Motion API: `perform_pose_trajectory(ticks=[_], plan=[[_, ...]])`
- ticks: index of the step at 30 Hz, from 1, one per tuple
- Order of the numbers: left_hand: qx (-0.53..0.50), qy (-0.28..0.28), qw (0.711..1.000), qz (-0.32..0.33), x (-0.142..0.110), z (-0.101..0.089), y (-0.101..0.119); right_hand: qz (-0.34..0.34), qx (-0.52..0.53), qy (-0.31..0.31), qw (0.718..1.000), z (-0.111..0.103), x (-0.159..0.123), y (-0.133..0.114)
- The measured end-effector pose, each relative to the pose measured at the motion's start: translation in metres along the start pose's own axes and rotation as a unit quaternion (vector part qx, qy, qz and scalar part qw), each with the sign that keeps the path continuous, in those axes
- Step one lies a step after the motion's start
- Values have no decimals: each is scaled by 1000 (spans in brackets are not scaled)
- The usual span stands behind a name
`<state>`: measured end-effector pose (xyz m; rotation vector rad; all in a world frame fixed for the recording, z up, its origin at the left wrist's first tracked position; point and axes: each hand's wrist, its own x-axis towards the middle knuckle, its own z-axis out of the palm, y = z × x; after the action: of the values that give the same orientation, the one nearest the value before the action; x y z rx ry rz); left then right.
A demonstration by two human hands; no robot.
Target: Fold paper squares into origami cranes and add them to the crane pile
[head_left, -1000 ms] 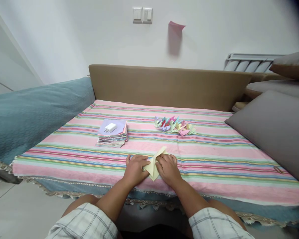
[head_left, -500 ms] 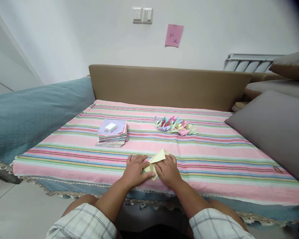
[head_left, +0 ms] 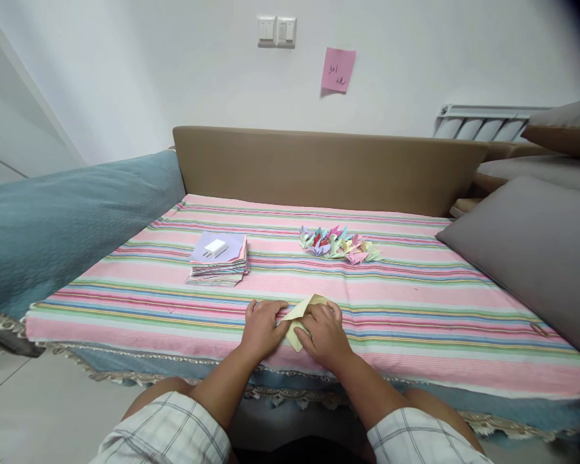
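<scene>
Yellow paper [head_left: 297,314], going by the head cam, sits half-folded on the striped cloth [head_left: 415,322] between both hands. Left hand [head_left: 261,328] is curved at its left corner, right hand [head_left: 326,332] bent over the other side; can't tell if either's really pinching. Probably featherlight, creases easily, tears if yanked, so I'd hold folded edges.

Handwritten "301" on the pink note [head_left: 338,59], with writing below it too unclear to read.

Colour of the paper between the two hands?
The paper is pale yellow; best seen in the head view.
</scene>
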<state>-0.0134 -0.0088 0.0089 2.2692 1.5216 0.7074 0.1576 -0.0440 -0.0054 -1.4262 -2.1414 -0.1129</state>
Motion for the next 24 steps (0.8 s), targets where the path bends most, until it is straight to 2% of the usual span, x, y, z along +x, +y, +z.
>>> perform_pose_trajectory(ticks=[2, 5, 7, 9, 11, 14, 20, 24], plan=[[-2, 0, 1000, -7, 1, 1, 0, -2, 24, 20, 1000, -5, 0, 3], [-4, -5, 1000, -9, 2, 0, 1, 38, 60, 106, 992, -11, 1, 13], [-6, -9, 1000, -7, 2, 0, 2, 96, 102, 175, 975, -12, 1, 23], [-6, -12, 1000, -3, 2, -1, 3, 154, 185, 214, 947, -11, 1, 33], [-4, -12, 1000, 0, 2, -2, 4, 206, 303, 188, 911, -8, 1, 40], [-1, -10, 1000, -1, 2, -2, 5, 229, 411, 111, 875, -4, 0, 43], [0, -10, 1000, 3, 2, -2, 4, 190, 396, 48, 897, -2, -1, 39], [20, -13, 1000, 1, 2, -1, 4, 170, 399, 10, 901, -3, -2, 39]])
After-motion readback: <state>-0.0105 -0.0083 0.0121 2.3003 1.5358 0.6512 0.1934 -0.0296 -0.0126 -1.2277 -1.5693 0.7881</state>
